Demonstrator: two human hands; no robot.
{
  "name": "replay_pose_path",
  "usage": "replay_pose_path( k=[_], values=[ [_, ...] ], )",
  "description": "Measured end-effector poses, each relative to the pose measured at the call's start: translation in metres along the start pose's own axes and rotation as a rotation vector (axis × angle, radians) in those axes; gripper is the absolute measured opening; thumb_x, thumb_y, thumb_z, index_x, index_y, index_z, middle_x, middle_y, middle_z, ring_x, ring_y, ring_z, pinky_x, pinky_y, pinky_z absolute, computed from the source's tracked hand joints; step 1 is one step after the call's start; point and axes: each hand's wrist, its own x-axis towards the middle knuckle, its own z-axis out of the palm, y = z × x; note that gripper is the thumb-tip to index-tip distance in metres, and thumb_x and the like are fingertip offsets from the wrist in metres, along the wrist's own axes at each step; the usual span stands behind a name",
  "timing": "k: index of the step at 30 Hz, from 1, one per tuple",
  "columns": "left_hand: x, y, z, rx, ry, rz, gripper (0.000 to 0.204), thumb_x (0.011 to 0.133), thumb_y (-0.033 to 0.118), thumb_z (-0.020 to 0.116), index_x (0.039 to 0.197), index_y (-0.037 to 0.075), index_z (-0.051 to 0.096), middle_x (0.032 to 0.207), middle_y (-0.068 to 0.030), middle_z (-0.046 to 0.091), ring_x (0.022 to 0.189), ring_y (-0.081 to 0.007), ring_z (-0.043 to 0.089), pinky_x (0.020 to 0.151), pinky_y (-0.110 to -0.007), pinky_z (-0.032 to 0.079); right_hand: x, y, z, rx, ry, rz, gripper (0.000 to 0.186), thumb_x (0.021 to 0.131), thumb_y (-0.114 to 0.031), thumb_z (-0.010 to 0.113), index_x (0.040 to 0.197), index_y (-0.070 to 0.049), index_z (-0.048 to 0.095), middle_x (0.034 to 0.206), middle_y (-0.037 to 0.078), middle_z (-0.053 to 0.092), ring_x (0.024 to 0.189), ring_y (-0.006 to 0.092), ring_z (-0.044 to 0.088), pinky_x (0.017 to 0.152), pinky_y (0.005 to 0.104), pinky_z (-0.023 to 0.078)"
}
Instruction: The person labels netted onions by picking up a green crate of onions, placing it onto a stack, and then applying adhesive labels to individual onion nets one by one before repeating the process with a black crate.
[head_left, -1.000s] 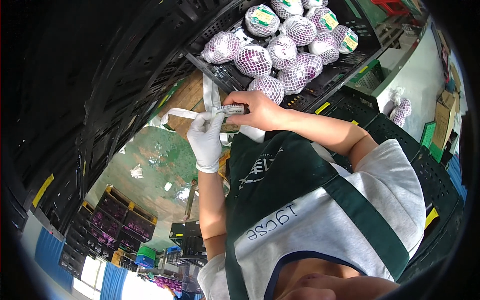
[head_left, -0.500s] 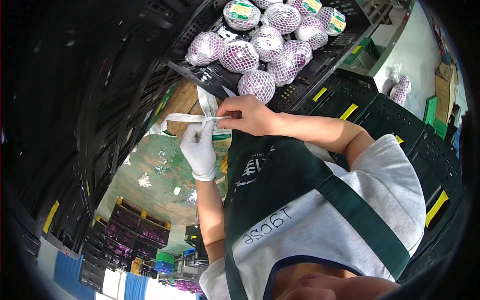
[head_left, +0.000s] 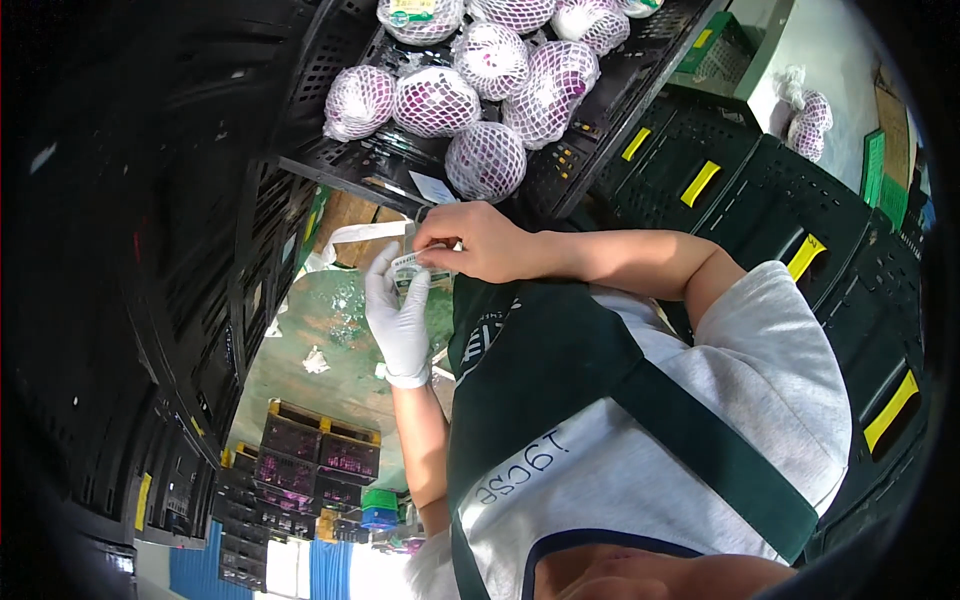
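Head view is all there is here, and the action sits just left of centre, under the front edge of a black crate point(head_left: 340, 179). Right hand point(head_left: 480, 243), bare, has thumb and fingertips pinched on one end of a small pale printed label point(head_left: 405, 262). Left hand point(head_left: 398, 328), in a snug white glove, comes up from below with thumb and fingers parted on either side of the other end; can't tell if it's actually gripping. So I'd call the step in hand working the label between two sets of fingertips, and something that thin and bendy probably calls for a light pinch and a steady left thumb. A flat white strip point(head_left: 362, 233) runs off to the left of the hands, soft-looking, maybe paper or cloth. Up top, the crate's rigid slotted plastic holds roundish purple bundles point(head_left: 437, 102) in stretchy white netting, lumpy and a bit shiny, plus a loose white card point(head_left: 432, 188) near the front edge. Upper right, another netted piece point(head_left: 810, 128) lies on a smooth pale worktop point(head_left: 845, 60). Stacked black crates point(head_left: 745, 190) with stiff yellow tags point(head_left: 700, 183) fill the right side, and the scuffed green floor point(head_left: 335, 340) shows lower left of centre.
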Motion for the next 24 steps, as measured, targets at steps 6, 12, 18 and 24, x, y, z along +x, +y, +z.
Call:
replay_pose_path(
  k=[6, 12, 18, 24],
  values=[
    [-0.008, -0.013, -0.004, 0.195, 0.003, -0.184, 0.009, 0.086, -0.001, 0.062, 0.094, -0.002, 0.062, 0.082, -0.0011, 0.062, 0.073, -0.0054, 0.051, 0.068, -0.021, 0.042, 0.012, 0.027, -0.015, 0.033, -0.043, 0.069, 0.027, 0.085, -0.024, 0.066, 0.103, -0.005, 0.06, 0.082, 0.008, 0.063, 0.07, 0.02, 0.063, 0.062, 0.0318, 0.049],
    [-0.015, -0.016, 0.001, 0.198, -0.005, -0.208, 0.01, 0.085, 0.001, 0.064, 0.095, -0.003, 0.063, 0.081, -0.0016, 0.061, 0.072, -0.0054, 0.051, 0.066, -0.02, 0.041, 0.134, 0.101, -0.069, -0.692, 0.157, 0.079, 0.059, 0.082, -0.031, 0.067, 0.132, -0.008, 0.044, 0.128, 0.014, 0.049, 0.117, 0.0293, 0.048, 0.099, 0.0404, 0.042],
    [-0.024, -0.02, -0.001, 0.19, 0.069, -0.208, 0.012, 0.085, 0.002, 0.065, 0.095, -0.004, 0.063, 0.081, -0.0017, 0.061, 0.072, -0.0055, 0.052, 0.065, -0.02, 0.043, 0.228, 0.152, -0.084, -0.74, -0.237, 0.112, 0.109, 0.06, -0.035, 0.083, 0.147, -0.01, 0.022, 0.139, 0.021, 0.042, 0.124, 0.0335, 0.045, 0.104, 0.0378, 0.039],
    [-0.035, -0.045, -0.013, 0.209, 0.129, -0.299, 0.011, 0.084, 0.003, 0.066, 0.093, -0.002, 0.062, 0.076, 0.0017, 0.055, 0.066, -0.0036, 0.043, 0.058, -0.02, 0.035, 0.248, 0.143, -0.095, -0.538, -0.402, 0.16, 0.1, 0.06, -0.035, 0.083, 0.139, -0.003, 0.033, 0.128, 0.019, 0.053, 0.117, 0.0292, 0.052, 0.097, 0.0339, 0.044]
  ],
)
